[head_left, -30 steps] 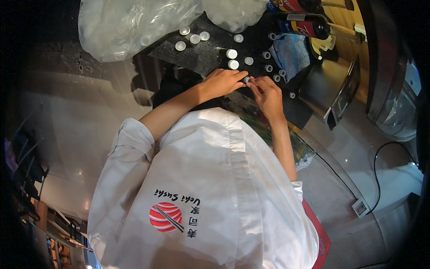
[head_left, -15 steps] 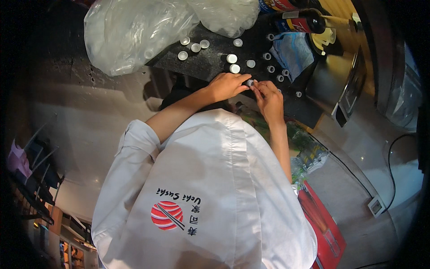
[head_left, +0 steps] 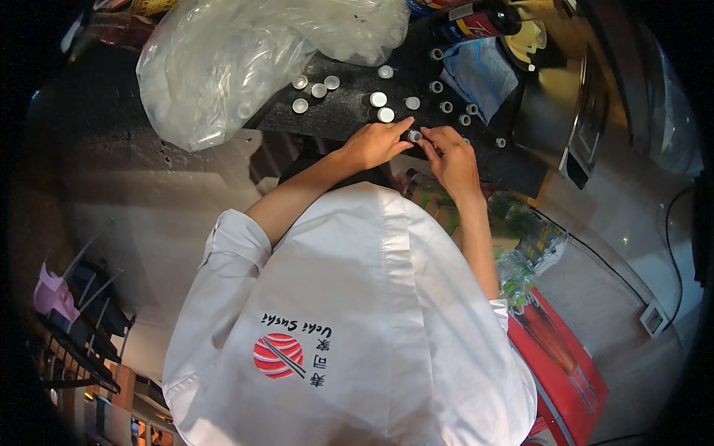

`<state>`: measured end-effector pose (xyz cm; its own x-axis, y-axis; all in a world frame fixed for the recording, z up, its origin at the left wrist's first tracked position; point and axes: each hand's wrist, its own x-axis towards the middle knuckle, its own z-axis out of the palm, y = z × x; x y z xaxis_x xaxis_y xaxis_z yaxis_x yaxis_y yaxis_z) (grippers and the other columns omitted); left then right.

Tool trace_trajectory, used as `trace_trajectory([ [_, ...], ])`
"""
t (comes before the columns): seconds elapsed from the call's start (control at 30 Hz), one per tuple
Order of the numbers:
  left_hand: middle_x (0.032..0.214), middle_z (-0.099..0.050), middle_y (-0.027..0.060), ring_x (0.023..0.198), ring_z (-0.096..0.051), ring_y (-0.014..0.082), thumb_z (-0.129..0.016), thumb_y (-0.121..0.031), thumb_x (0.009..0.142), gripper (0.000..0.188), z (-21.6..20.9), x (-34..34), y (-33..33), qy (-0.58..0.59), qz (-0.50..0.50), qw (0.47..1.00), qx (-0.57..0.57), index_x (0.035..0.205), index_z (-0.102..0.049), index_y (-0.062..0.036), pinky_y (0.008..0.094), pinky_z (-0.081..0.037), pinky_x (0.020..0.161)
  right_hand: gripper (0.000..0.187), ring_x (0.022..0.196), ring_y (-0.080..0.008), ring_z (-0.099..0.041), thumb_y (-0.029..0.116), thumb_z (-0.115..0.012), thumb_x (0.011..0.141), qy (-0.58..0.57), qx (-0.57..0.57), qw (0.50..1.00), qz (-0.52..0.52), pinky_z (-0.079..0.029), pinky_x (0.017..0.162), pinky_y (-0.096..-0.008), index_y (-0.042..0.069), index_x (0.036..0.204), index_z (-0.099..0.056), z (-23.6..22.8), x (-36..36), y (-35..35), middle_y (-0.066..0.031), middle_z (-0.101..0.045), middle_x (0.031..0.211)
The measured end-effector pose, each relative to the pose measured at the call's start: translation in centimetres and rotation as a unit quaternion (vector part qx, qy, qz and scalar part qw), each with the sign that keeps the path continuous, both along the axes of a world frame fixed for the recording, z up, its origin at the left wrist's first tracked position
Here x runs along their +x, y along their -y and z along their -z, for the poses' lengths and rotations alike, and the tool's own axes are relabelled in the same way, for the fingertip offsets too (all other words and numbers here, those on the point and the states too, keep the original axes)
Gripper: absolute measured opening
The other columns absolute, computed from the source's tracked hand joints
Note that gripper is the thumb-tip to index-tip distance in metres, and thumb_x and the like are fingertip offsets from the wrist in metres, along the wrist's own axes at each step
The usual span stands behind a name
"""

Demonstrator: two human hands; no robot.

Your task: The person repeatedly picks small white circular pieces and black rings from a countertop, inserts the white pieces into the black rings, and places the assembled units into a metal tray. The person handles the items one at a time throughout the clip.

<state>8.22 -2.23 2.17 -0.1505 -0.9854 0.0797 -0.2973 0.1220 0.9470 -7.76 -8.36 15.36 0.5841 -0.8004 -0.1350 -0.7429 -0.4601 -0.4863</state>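
Observation:
Between the thumb and fingers of my left hand (head_left: 372, 144) is a small dark bottle (head_left: 414, 137), its grey ringed top turned up toward me. My right hand (head_left: 452, 157) is close on its right, thumb and forefinger bent together by the bottle's top. Whatever those fingertips pinch is too small to make out. Just beyond my left hand stand two small bottles with white caps (head_left: 385, 115). Farther right, several uncapped small bottles (head_left: 446, 107) are spread over the black counter (head_left: 349, 111). Loose white caps (head_left: 319, 90) lie to the left, and another cap (head_left: 413, 102) is nearer the bottle.
A large clear plastic bag (head_left: 223, 74) with pale contents covers the counter's far left. At the far right are a blue cloth (head_left: 482, 74), a large dark bottle (head_left: 480, 21) lying on its side, and a metal box (head_left: 550, 111). A red box (head_left: 561, 357) is low on the right.
My right fingertips have drawn slightly off the bottle's top, so more of its ring shows. The left hand keeps its hold. The whole view has shifted a little.

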Motion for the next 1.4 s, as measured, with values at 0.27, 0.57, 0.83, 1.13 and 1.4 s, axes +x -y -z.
trace_trajectory([
  [0.27, 0.074, -0.065, 0.0118, 0.065, -0.064, 0.0237, -0.075, -0.032, 0.09, 0.058, -0.7, 2.0, -1.6, 0.024, 0.019, 0.999, 0.025, 0.137, -0.057, -0.0036, 0.0351, -0.051, 0.061, 0.016, 0.075, -0.0213, -0.068, 0.01, -0.075, 0.088, 0.099, 0.041, 0.989, 0.098, -0.054, 0.068, -0.0298, 0.003, 0.103, -0.075, -2.5, -0.3, -1.8, -0.0086, -0.07, 0.095],
  [0.57, 0.093, -0.06, 0.0022, 0.072, -0.052, 0.0075, -0.029, -0.055, 0.108, 0.065, -8.3, 3.1, -3.5, -0.434, -0.014, 0.799, 0.417, 0.136, -0.053, -0.0006, 0.0214, -0.043, 0.061, 0.028, 0.075, -0.0161, -0.064, 0.01, -0.081, 0.079, 0.182, 0.146, 0.971, 0.06, -0.051, 0.066, -0.0295, 0.008, 0.107, -0.074, -2.4, 1.6, -6.8, -0.0051, -0.065, 0.088],
  [0.83, 0.12, -0.06, 0.0067, 0.106, -0.06, 0.0146, -0.026, -0.063, 0.104, 0.07, -10.4, -0.4, -3.0, -0.488, -0.014, 0.761, 0.427, 0.139, -0.046, -0.0058, 0.0264, -0.05, 0.084, 0.033, 0.081, -0.0223, -0.063, 0.013, -0.083, 0.076, 0.221, 0.049, 0.974, 0.007, -0.053, 0.071, -0.0337, 0.008, 0.107, -0.073, 0.0, -0.4, -6.3, -0.0067, -0.059, 0.097],
  [1.13, 0.107, -0.065, 0.0063, 0.094, -0.061, 0.0176, -0.065, -0.019, 0.098, 0.02, -10.9, -3.2, -2.6, -0.023, -0.137, 0.982, 0.132, 0.111, -0.069, -0.004, 0.0307, -0.047, 0.081, 0.023, 0.084, -0.0089, -0.067, 0.008, -0.078, 0.086, 0.456, 0.388, 0.776, 0.199, -0.054, 0.074, -0.0246, 0.007, 0.108, -0.07, 2.9, -6.7, -6.2, -0.0038, -0.07, 0.105],
  [1.4, 0.106, -0.065, 0.0094, 0.098, -0.062, 0.027, -0.074, -0.011, 0.089, 0.024, -7.9, -5.3, -1.4, 0.2, -0.187, 0.962, 0.008, 0.112, -0.072, -0.006, 0.0355, -0.049, 0.085, 0.039, 0.083, -0.0072, -0.062, 0.012, -0.08, 0.087, 0.445, 0.492, 0.72, 0.201, -0.052, 0.075, -0.0226, 0.004, 0.12, -0.063, 5.6, -13.0, -5.2, -0.0065, -0.065, 0.107],
])
